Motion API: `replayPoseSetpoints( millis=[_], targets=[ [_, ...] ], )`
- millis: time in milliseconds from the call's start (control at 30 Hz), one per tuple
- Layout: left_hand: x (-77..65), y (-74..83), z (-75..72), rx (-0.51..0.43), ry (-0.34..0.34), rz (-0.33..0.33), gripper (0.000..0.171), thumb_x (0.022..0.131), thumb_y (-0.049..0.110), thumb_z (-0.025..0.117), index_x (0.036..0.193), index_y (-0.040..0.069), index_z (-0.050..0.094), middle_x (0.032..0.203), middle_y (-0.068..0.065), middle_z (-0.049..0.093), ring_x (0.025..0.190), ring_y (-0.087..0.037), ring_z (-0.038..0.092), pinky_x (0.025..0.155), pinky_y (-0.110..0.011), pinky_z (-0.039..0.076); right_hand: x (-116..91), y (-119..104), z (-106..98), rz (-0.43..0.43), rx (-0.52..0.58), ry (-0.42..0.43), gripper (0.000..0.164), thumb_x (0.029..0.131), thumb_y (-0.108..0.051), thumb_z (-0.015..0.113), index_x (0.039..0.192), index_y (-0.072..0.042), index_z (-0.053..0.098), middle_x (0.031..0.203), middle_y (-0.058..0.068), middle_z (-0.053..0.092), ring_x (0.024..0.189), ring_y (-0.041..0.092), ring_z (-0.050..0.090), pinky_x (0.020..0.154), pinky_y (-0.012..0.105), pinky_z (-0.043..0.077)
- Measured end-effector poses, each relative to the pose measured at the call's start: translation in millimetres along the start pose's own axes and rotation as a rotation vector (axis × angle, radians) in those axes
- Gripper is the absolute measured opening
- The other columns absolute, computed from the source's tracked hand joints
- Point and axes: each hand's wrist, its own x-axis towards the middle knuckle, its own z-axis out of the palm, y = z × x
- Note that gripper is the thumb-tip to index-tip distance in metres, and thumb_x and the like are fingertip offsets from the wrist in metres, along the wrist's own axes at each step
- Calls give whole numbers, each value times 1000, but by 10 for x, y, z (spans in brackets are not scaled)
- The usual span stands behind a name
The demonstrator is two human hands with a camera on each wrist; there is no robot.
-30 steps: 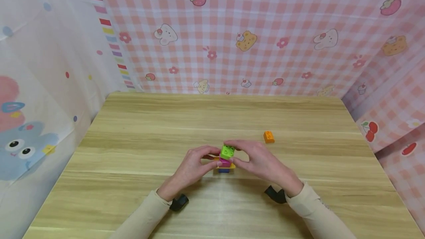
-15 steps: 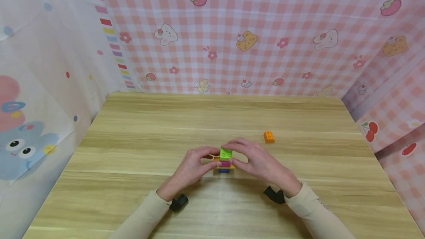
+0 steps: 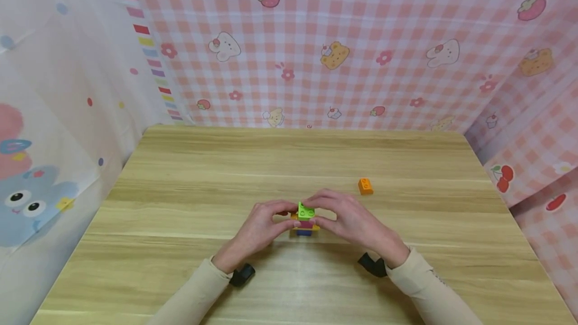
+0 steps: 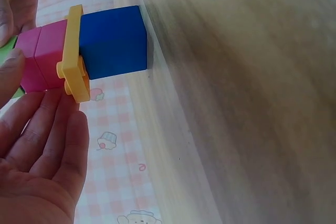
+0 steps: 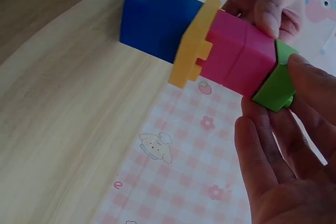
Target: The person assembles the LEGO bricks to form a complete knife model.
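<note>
A stack of toy building bricks stands upright on the wooden table. At its base is a blue brick [image 4: 113, 43], topped by a wider yellow plate [image 4: 72, 59]. Above that come two magenta bricks [image 5: 236, 51], one on the other. My left hand [image 3: 255, 229] grips the magenta part between thumb and fingers. A lime green brick [image 5: 277, 82] sits at the top against the upper magenta one; whether it is fully seated I cannot tell. My right hand [image 3: 358, 222] pinches this green brick from the right.
One small orange brick [image 3: 366, 186] lies on the table [image 3: 203, 164], behind and right of the stack. A pink checked cloth [image 3: 316, 84] hangs along the table's back edge. Black wrist pieces [image 3: 242, 275] show below both hands.
The green brick, tilted above the magenta ones a second ago, has come down level onto the stack with my right hand. My left hand has kept its hold.
</note>
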Motion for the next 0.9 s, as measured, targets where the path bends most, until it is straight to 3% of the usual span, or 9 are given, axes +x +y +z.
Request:
replayPoseSetpoints(
  millis=[467, 733, 900],
  targets=[
    [-8, -15, 8, 10, -12, 16, 28, 93, 17, 79, 118, 4, 76, 118, -7, 75, 108, -22, 71, 93, -37, 59, -19, 51, 76, -63, -8, 71, 36, 87, -9, 84, 121, -7, 75, 119, 3, 72, 104, 16, 70, 84, 33, 61],
    [-30, 9, 5, 26, -22, -30, 36, 95, 23, 78, 125, 4, 72, 125, -9, 73, 114, -24, 69, 95, -44, 58, -98, 45, 69, 153, 71, 16, 54, 93, -23, 81, 141, -9, 62, 135, 5, 67, 117, 27, 67, 96, 48, 57],
    [-55, 36, -3, -5, -17, -86, 47, 95, 29, 77, 135, 7, 66, 131, -7, 70, 119, -23, 66, 99, -44, 56, -208, 151, -48, 283, 68, 29, 50, 98, -32, 74, 142, -12, 62, 141, 5, 63, 131, 29, 58, 106, 55, 50]
  ],
)
